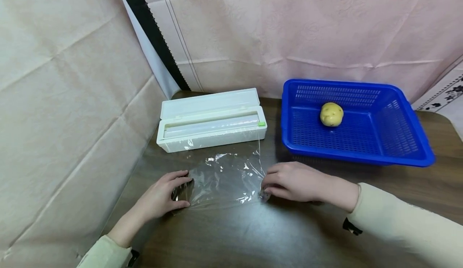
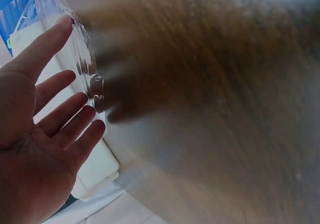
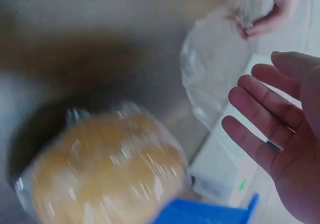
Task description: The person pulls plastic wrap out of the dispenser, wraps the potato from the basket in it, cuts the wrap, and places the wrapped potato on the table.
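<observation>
Clear plastic wrap (image 1: 224, 175) stretches towards the person from a white dispenser box (image 1: 213, 139) with a raised lid. My left hand (image 1: 160, 197) is at the sheet's left front corner; its thumb and fingers stand apart, and the thumb (image 2: 55, 38) touches the film's edge in the left wrist view. By the right edge is my right hand (image 1: 291, 181), its fingers (image 3: 250, 144) extended in the right wrist view; whether they touch the film is unclear. Close to that camera sits a yellow, potato-like lump (image 3: 110, 169) wrapped in film; in the head view it cannot be made out.
A blue plastic basket (image 1: 343, 157) stands at the back right with an unwrapped potato (image 1: 331, 114) inside. Inside the box lies the film roll (image 1: 213, 126), and a green slider (image 1: 261, 124) sits at its right end. Pale cloth (image 1: 72, 99) bounds the wooden table (image 1: 224, 240).
</observation>
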Available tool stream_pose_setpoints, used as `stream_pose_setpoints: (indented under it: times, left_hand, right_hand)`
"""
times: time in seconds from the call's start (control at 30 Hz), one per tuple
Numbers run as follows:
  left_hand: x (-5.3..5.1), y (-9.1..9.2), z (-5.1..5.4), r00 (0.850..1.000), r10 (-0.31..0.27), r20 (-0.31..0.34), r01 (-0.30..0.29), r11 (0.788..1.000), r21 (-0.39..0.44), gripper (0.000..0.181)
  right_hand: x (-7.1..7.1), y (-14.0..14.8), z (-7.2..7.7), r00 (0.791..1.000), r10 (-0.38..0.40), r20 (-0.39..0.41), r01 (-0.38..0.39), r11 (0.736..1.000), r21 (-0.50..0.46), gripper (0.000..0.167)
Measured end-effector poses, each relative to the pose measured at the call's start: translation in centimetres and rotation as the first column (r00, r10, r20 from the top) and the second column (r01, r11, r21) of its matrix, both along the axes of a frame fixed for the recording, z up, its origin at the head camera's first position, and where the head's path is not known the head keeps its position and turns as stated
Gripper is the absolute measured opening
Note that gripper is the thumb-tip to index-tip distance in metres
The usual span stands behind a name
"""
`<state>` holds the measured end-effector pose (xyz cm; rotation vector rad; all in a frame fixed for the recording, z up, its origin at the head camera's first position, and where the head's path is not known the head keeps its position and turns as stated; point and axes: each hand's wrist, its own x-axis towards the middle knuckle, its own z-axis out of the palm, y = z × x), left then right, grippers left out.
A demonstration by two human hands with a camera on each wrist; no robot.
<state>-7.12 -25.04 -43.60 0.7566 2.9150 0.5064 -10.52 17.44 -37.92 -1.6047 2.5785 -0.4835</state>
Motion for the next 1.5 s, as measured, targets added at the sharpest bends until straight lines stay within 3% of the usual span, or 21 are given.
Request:
stream_pose_setpoints:
  times: [0.3, 0.57, 0.73, 0.93, 1.23, 1.5]
  left_hand:
    - [0.2, -0.1, -0.1, 1.000, 0.014, -0.018, -0.014, 1.000, 0.002, 0.066]
    - [0.0, -0.2, -0.2, 1.000, 0.007, -0.030, -0.007, 1.000, 0.008, 0.065]
    - [0.0, -0.3, -0.3, 0.999, 0.009, -0.039, -0.009, 1.000, 0.012, 0.065]
    - [0.0, -0.4, -0.4, 0.999, 0.009, -0.038, -0.009, 1.000, 0.015, 0.066]
    - [-0.2, -0.1, -0.8, 1.000, 0.014, -0.022, -0.014, 1.000, 0.005, 0.067]
    - [-0.1, 0.1, -0.8, 1.000, 0.023, -0.017, -0.023, 1.000, 0.017, 0.065]
  right_hand:
    - [-1.4, 2.8, 4.2, 0.990, -0.108, -0.087, 0.102, 0.992, -0.074, 0.014]
    - [-3.8, 6.6, 7.2, 0.962, -0.238, -0.137, 0.229, 0.970, -0.081, 0.022]
    - [-5.9, 8.9, 8.5, 0.924, -0.378, -0.054, 0.379, 0.925, 0.010, 0.038]
    - [-9.1, 11.7, 8.4, 0.858, -0.512, 0.041, 0.503, 0.853, 0.142, 0.058]
    - [-12.8, 14.8, 7.6, 0.786, -0.613, 0.080, 0.563, 0.763, 0.317, 0.071]
    - [-15.2, 16.3, 6.8, 0.717, -0.684, 0.133, 0.585, 0.695, 0.419, 0.084]
